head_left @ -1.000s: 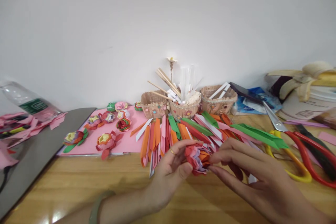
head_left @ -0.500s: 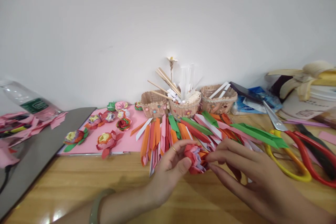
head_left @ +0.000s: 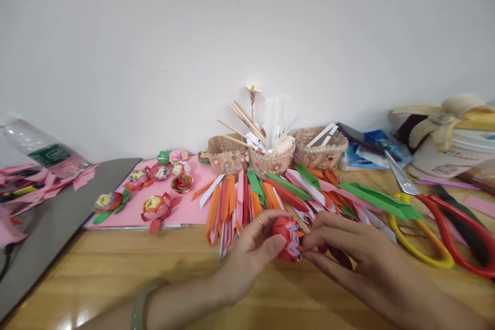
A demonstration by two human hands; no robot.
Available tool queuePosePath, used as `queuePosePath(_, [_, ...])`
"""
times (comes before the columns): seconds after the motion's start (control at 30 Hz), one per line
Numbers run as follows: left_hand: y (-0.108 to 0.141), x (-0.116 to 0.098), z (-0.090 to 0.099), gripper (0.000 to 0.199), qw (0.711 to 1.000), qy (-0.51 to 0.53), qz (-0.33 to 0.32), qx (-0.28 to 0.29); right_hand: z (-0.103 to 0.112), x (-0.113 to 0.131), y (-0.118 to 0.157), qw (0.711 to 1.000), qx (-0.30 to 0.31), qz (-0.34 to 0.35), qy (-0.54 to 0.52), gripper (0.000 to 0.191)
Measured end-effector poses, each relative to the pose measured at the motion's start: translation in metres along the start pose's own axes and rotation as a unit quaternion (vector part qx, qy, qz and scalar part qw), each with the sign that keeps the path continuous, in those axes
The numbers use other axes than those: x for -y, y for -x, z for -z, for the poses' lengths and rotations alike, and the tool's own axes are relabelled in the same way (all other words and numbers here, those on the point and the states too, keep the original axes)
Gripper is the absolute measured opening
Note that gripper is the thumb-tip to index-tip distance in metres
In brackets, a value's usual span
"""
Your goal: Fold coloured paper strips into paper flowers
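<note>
A small folded paper flower in red, purple and orange (head_left: 288, 238) is being pinched between both hands just above the wooden table (head_left: 116, 268), at about 6 o'clock from the row of popsicle-stick baskets (head_left: 273, 157). It's being gripped by the left hand (head_left: 251, 258) with thumb and fingers closed on its left side, while its right edge is being nipped by the right hand (head_left: 348, 258). The layered petals could probably get crushed or pulled apart if it's squeezed too hard. Looks tight, rosette-like, slightly crumpled.
</note>
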State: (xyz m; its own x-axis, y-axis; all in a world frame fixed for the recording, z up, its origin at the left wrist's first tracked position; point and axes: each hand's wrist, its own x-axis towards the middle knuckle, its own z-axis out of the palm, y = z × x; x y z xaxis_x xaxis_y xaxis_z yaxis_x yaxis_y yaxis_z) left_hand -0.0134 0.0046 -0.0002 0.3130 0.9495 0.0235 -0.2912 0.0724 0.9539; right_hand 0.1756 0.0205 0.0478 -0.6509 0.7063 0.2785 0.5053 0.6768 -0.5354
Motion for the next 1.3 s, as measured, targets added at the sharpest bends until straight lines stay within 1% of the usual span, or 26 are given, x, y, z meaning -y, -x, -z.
queuePosePath(0.07, [0.000, 0.001, 0.001, 0.032, 1.000, 0.008, -0.001, 0.010, 0.003, 0.003, -0.003, 0.998, 0.031, -0.026, -0.046, 0.020])
queuePosePath(0.17, [-0.001, 0.003, 0.003, 0.030, 0.999, 0.039, 0.003, 0.016, 0.008, 0.006, -0.005, 0.993, 0.068, -0.048, -0.090, 0.021])
queuePosePath(0.23, [-0.001, 0.004, 0.003, 0.028, 0.998, 0.057, 0.012, 0.022, 0.010, 0.006, -0.005, 0.989, 0.081, -0.059, -0.105, 0.021])
queuePosePath(0.3, [0.000, 0.003, 0.003, 0.026, 0.997, 0.065, 0.017, 0.026, 0.012, 0.007, -0.005, 0.989, 0.080, -0.056, -0.108, 0.021])
queuePosePath(0.37, [0.002, 0.003, 0.002, 0.026, 0.997, 0.070, 0.023, 0.023, 0.012, 0.008, -0.005, 0.993, 0.059, -0.034, -0.099, 0.021])
queuePosePath(0.43, [0.002, 0.003, 0.001, 0.027, 0.996, 0.077, 0.030, 0.020, 0.010, 0.009, -0.005, 0.997, 0.017, -0.002, -0.075, 0.023])
queuePosePath(0.53, [0.002, 0.004, 0.001, 0.027, 0.995, 0.089, 0.039, 0.018, 0.003, 0.009, -0.003, 0.998, -0.057, 0.036, 0.000, 0.025])
queuePosePath(0.63, [0.001, 0.003, 0.001, 0.025, 0.995, 0.095, 0.043, -0.002, -0.006, 0.007, 0.001, 0.988, -0.121, 0.062, 0.079, 0.025])
queuePosePath(0.73, [0.001, 0.003, 0.001, 0.024, 0.993, 0.103, 0.049, -0.015, -0.010, 0.005, 0.003, 0.979, -0.145, 0.075, 0.124, 0.026])
queuePosePath(0.87, [0.002, 0.002, 0.000, 0.026, 0.993, 0.106, 0.050, -0.013, -0.009, 0.006, 0.001, 0.977, -0.143, 0.081, 0.134, 0.028])
queuePosePath(1.03, [0.003, 0.003, 0.000, 0.027, 0.993, 0.106, 0.050, -0.013, -0.011, 0.007, 0.002, 0.961, -0.200, 0.091, 0.169, 0.029])
queuePosePath(1.1, [0.003, 0.003, -0.001, 0.028, 0.992, 0.109, 0.052, -0.020, -0.011, 0.007, 0.004, 0.964, -0.195, 0.092, 0.156, 0.027])
queuePosePath(1.23, [0.001, 0.001, -0.002, 0.030, 0.991, 0.115, 0.059, -0.026, -0.008, 0.007, 0.004, 0.985, -0.130, 0.061, 0.092, 0.025])
queuePosePath(1.3, [0.001, 0.000, -0.003, 0.030, 0.990, 0.122, 0.061, -0.030, -0.006, 0.008, 0.003, 0.990, -0.114, 0.043, 0.069, 0.025])
